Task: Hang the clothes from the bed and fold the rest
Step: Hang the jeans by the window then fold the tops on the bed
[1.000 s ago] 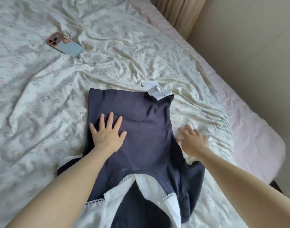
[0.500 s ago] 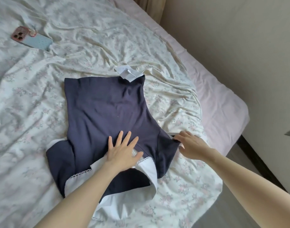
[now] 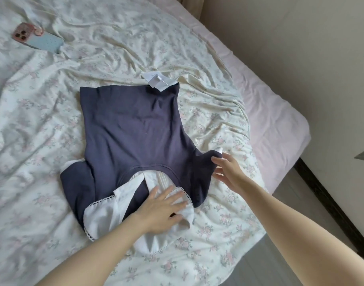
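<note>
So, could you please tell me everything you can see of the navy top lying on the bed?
The navy top looks like soft knit, with a white collar edged in lace-like trim and short sleeves. It lies spread flat on the floral sheet, collar end nearest the person, hem farthest. A white paper tag sits at the hem's far corner. The left hand rests flat on the collar, and the right hand, fingers straight, touches the right sleeve's end.

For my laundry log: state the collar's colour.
White collar with lace trim, on navy top; head view.

Head view, down over bed (image 3: 53, 124)
</note>
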Tool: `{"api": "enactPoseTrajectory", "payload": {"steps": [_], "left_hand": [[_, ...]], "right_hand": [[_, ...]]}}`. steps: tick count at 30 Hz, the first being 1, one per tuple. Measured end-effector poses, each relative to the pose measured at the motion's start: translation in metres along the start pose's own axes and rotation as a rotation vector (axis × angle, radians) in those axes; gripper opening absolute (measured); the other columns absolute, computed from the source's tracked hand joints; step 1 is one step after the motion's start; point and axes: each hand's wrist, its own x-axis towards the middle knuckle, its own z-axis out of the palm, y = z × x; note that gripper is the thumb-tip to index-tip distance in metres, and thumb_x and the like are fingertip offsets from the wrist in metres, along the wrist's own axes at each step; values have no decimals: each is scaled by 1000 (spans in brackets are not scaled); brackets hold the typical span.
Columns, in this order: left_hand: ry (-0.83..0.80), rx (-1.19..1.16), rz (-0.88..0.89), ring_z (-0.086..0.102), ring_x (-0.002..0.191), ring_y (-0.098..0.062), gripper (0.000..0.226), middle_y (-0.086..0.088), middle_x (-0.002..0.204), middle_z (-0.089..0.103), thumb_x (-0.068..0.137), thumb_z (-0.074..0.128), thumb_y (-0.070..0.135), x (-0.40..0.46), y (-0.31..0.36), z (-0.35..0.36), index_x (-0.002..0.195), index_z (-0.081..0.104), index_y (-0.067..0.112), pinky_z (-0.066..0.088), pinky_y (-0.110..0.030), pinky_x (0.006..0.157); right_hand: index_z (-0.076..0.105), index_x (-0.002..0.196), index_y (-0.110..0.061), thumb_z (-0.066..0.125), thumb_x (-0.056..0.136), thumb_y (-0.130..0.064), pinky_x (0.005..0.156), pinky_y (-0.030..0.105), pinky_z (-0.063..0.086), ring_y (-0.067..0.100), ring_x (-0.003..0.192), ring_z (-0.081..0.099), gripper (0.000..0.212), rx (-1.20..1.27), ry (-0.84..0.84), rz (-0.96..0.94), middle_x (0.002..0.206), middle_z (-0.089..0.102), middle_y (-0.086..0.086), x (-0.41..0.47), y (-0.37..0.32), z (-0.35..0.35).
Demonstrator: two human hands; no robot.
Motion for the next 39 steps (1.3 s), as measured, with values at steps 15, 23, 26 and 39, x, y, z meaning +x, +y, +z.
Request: {"api": "enactPoseTrajectory", "payload": {"steps": [15,23,26,39], "left_hand": [[89,-184,-286,1,144,-22,68,4,157,1,94,39,44,55,-1,-44,149,2,29,11,-45,114],[233,-207,-339,8,143,-20,60,3,155,12,95,40,38,55,7,-48,148,15,22,16,-41,115],[337,-166,-326,5,143,-22,59,-1,156,8,94,41,30,61,17,-54,147,17,21,17,-41,113],[281,-32,-39,23,136,-18,45,5,133,45,84,49,14,112,9,-108,128,47,24,12,-37,113]], "right_hand": [[55,60,-3,57,78,-6,62,27,41,11,66,48,18,-802,-9,-657,72,60,-1,-25,-17,-31],[49,59,-19,48,84,-35,51,27,33,18,60,51,30,-979,426,-544,58,54,-5,-14,-25,-48],[60,88,-16,40,87,-24,60,29,39,26,84,57,21,-1274,275,-240,90,61,2,-6,-8,-54],[48,63,-22,37,93,-34,77,32,30,17,92,42,34,-1210,-26,-424,79,50,-4,-7,11,-46]]}}
